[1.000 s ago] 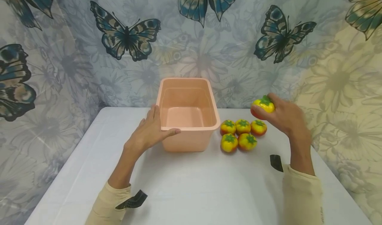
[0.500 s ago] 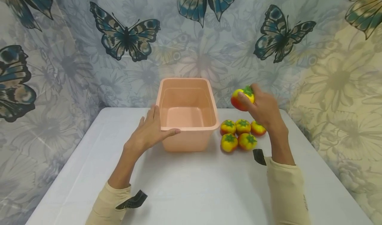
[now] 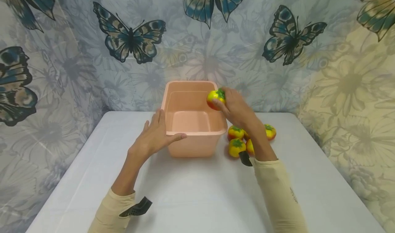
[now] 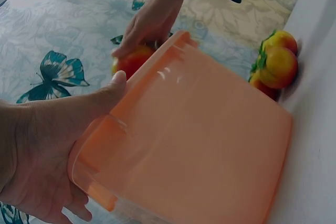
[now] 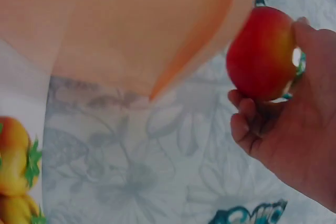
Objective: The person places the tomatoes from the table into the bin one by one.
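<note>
On my head feed the left hand (image 3: 154, 133) lies outstretched against the tub (image 3: 195, 145), the right hand (image 3: 240, 110) gripping a fruit (image 3: 212, 96) beside the tub's right rim; left wrist, that thumb should steady things; right wrist, I'd lift clear before loosening.

Beneath the right hand (image 3: 236, 107) lay a white bench (image 3: 191, 191); beyond it rose a butterfly-printed backdrop (image 3: 213, 63), yellowish rightward.

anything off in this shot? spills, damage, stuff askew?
Nothing stands out. The bin sits upright on the table, with the left hand against it. The right hand holds one fruit near the rim. The other fruits sit grouped beside the bin, partly hidden by the forearm. No spill or damage visible.
</note>
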Tool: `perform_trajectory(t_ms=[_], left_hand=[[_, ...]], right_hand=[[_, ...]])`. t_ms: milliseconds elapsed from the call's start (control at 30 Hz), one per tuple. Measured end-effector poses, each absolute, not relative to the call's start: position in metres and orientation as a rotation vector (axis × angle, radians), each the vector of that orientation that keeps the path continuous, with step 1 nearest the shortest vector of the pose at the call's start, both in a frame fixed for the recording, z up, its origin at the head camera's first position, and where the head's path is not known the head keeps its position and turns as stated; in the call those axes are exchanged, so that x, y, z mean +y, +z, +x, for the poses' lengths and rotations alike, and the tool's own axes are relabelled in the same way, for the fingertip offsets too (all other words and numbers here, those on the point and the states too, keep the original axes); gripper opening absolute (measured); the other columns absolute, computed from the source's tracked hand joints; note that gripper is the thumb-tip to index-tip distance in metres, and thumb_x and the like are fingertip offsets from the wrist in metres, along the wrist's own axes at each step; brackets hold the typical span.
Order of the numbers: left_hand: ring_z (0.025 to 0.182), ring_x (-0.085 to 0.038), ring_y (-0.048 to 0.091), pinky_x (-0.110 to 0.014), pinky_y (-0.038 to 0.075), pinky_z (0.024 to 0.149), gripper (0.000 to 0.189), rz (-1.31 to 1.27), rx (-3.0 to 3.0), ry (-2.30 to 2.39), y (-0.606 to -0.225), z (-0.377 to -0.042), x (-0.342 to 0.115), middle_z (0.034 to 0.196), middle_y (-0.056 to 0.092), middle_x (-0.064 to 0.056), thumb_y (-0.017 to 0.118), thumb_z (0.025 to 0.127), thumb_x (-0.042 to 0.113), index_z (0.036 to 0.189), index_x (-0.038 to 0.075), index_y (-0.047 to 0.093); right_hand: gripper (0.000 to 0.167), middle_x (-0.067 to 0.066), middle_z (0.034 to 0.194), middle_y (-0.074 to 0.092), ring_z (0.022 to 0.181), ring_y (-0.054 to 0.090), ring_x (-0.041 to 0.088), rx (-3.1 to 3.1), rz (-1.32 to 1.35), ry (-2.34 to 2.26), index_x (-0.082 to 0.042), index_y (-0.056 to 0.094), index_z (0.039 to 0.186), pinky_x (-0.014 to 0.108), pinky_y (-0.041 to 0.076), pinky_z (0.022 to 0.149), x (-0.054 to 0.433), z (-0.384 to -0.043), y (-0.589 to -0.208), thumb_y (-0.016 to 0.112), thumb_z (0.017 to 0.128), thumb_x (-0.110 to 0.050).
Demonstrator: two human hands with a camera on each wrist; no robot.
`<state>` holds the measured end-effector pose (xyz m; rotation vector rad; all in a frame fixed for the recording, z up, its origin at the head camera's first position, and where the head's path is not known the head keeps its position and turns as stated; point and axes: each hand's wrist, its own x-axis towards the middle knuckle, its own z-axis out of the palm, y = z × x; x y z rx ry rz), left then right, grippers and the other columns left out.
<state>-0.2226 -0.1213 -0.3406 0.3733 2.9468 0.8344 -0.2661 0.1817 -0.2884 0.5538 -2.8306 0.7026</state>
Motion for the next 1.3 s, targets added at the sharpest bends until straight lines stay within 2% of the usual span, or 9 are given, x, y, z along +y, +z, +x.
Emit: perform_trajectory(t_ms=[67, 133, 267, 367, 500, 733, 1000, 1300], left_hand=[[0.166, -0.036, 0.005, -0.068, 0.007, 0.130, 0.136, 0.373, 2.946, 0.839, -0.341, -0.223, -0.122, 0.177, -0.003, -0.019, 0.063, 0.083, 0.083, 0.167, 0.006, -0.010], [0.165, -0.037, 0.007, -0.069, 0.007, 0.130, 0.136, 0.372, 2.945, 0.846, -0.340, -0.223, -0.122, 0.177, -0.002, -0.019, 0.063, 0.083, 0.083, 0.167, 0.005, -0.010], [0.165, -0.038, 0.006, -0.068, 0.006, 0.130, 0.137, 0.368, 2.936, 0.837, -0.341, -0.222, -0.121, 0.177, -0.004, -0.019, 0.062, 0.083, 0.084, 0.167, 0.005, -0.011], [0.165, -0.038, 0.006, -0.068, 0.006, 0.130, 0.138, 0.371, 2.933, 0.830, -0.341, -0.222, -0.120, 0.177, -0.005, -0.019, 0.061, 0.082, 0.086, 0.167, 0.004, -0.011], [0.165, -0.038, 0.007, -0.068, 0.007, 0.130, 0.139, 0.381, 2.934, 0.829, -0.342, -0.222, -0.119, 0.177, -0.005, -0.018, 0.060, 0.081, 0.087, 0.167, 0.005, -0.011], [0.165, -0.037, 0.009, -0.068, 0.008, 0.130, 0.138, 0.369, 2.939, 0.841, -0.342, -0.223, -0.121, 0.177, -0.003, -0.017, 0.061, 0.081, 0.087, 0.167, 0.006, -0.011], [0.165, -0.036, 0.009, -0.067, 0.010, 0.130, 0.136, 0.374, 2.948, 0.824, -0.342, -0.222, -0.122, 0.177, -0.002, -0.018, 0.062, 0.083, 0.084, 0.167, 0.005, -0.011], [0.165, -0.037, 0.009, -0.068, 0.010, 0.130, 0.136, 0.380, 2.952, 0.824, -0.341, -0.222, -0.122, 0.177, -0.001, -0.019, 0.063, 0.083, 0.083, 0.167, 0.005, -0.010]], right_hand=[[0.074, 0.026, 0.151, 0.042, 0.134, 0.045, 0.041, -2.873, 0.590, 0.706, -0.003, 0.023, 0.163, 0.059, 0.039, 0.120, 0.173, -0.269, -0.291, 0.044, 0.110, -0.051], [0.076, 0.027, 0.153, 0.039, 0.135, 0.045, 0.042, -2.916, 0.614, 0.712, -0.007, 0.019, 0.165, 0.059, 0.041, 0.119, 0.165, -0.271, -0.293, 0.048, 0.109, -0.050], [0.081, 0.029, 0.164, 0.031, 0.143, 0.044, 0.046, -2.957, 0.694, 0.724, -0.011, 0.011, 0.168, 0.063, 0.040, 0.120, 0.154, -0.273, -0.297, 0.049, 0.109, -0.050], [0.079, 0.027, 0.168, 0.025, 0.136, 0.054, 0.046, -2.952, 0.739, 0.729, -0.013, 0.010, 0.169, 0.063, 0.044, 0.117, 0.152, -0.270, -0.299, 0.048, 0.109, -0.048], [0.071, 0.024, 0.160, 0.035, 0.116, 0.064, 0.040, -2.936, 0.732, 0.756, -0.018, 0.016, 0.168, 0.058, 0.054, 0.105, 0.157, -0.264, -0.297, 0.048, 0.110, -0.044], [0.066, 0.019, 0.160, 0.038, 0.128, 0.057, 0.040, -2.888, 0.674, 0.801, -0.025, 0.023, 0.167, 0.059, 0.054, 0.105, 0.169, -0.253, -0.293, 0.049, 0.110, -0.046], [0.060, 0.018, 0.157, 0.041, 0.132, 0.053, 0.040, -2.822, 0.689, 0.771, -0.018, 0.033, 0.163, 0.063, 0.047, 0.113, 0.187, -0.242, -0.290, 0.049, 0.110, -0.042], [0.064, 0.020, 0.160, 0.037, 0.146, 0.041, 0.044, -2.926, 0.547, 0.665, -0.023, 0.029, 0.165, 0.070, 0.040, 0.116, 0.207, -0.229, -0.284, 0.046, 0.109, -0.051]])
